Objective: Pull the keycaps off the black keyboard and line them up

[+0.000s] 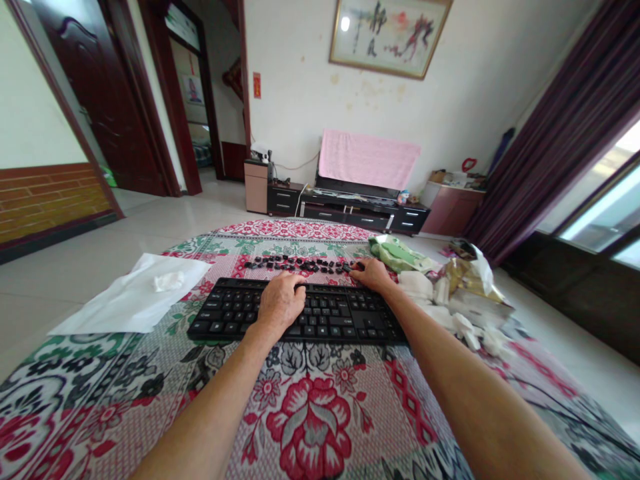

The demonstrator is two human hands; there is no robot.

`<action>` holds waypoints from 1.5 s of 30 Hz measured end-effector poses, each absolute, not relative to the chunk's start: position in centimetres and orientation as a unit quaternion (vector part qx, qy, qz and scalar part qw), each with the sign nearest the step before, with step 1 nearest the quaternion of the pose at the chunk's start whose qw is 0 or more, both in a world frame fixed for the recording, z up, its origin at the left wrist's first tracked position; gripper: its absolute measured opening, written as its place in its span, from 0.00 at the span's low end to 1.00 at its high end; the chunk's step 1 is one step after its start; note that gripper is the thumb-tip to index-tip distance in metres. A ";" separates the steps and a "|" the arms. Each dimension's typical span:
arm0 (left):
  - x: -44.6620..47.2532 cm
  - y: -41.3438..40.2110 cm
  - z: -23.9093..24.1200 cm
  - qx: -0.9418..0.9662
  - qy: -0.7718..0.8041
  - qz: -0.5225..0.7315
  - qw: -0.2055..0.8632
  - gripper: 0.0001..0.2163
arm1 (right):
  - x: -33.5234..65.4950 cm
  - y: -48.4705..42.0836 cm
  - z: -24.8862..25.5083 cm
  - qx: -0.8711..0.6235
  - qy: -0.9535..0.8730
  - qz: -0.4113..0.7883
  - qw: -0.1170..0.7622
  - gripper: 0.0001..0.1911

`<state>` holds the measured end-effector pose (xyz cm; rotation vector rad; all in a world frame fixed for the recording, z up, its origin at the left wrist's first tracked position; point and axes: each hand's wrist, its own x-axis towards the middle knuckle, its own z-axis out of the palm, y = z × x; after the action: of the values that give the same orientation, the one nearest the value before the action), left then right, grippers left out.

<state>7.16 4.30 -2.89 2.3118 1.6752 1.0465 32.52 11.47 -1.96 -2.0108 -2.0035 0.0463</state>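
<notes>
A black keyboard [235, 313] lies across a floral cloth. My left hand [281, 300] rests on its top middle rows, fingers curled down onto the keys near the upper edge. My right hand [373, 273] is past the keyboard's far right corner, fingers pinched at the end of a row of loose black keycaps [295, 264] spread on the cloth behind the keyboard. What the right fingertips hold is too small to make out.
A floral cloth [310, 413] covers the surface. A white sheet [125, 307] with a crumpled tissue [169, 281] lies at left. At right sit a green bag [397, 255], wadded white tissues [440, 300] and crinkled wrapping [473, 280]. A TV stand [360, 212] lines the far wall.
</notes>
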 end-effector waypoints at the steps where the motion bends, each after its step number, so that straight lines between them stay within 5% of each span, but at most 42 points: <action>1: 7.2 4.3 -2.9 0.759 0.550 0.345 0.051 0.10 | 32.5 11.5 -2.0 -0.700 -0.698 0.015 0.153 0.12; 45: 7.3 4.2 -2.9 0.758 0.550 0.349 0.048 0.10 | 32.8 12.0 -1.2 -0.635 -0.767 0.017 0.091 0.16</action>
<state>7.26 4.25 -2.89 2.3095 1.6757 1.0627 32.80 11.96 -1.25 -1.8856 -2.2798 0.0513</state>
